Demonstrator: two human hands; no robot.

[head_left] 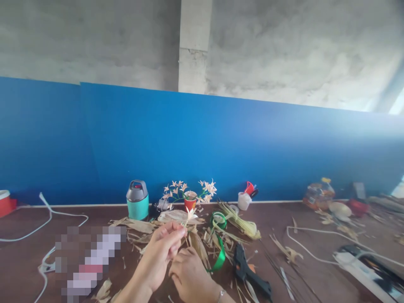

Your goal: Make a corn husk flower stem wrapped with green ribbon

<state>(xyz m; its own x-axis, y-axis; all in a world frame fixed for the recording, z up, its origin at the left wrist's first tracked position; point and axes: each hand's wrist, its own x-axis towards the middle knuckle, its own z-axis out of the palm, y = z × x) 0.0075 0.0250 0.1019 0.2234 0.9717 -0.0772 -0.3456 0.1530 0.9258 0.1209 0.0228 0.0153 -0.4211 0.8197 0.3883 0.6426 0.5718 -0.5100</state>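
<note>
A small pale flower (191,214), its pointed petals resembling dried husk, is pinched between the thumb and fingers of my left hand (164,244). Its thin stem (187,241) runs down to my right hand (191,271), whose fingers are curled around the lower part; the stem's end is hidden there. Behind the hands, a red paper cup (190,205) has sprays of similar flowers (208,189) on green stems. Dried husk pieces (139,226) and a curl of green ribbon (217,254) lie around. A black glue gun (248,273) rests right of my right hand.
A teal jug (138,206) and a white cup (244,202) of tools stand by the blue partition (189,139). White cables (47,210) cross the left side. A pale fibre bundle (241,223) and thin wires (290,273) lie to the right.
</note>
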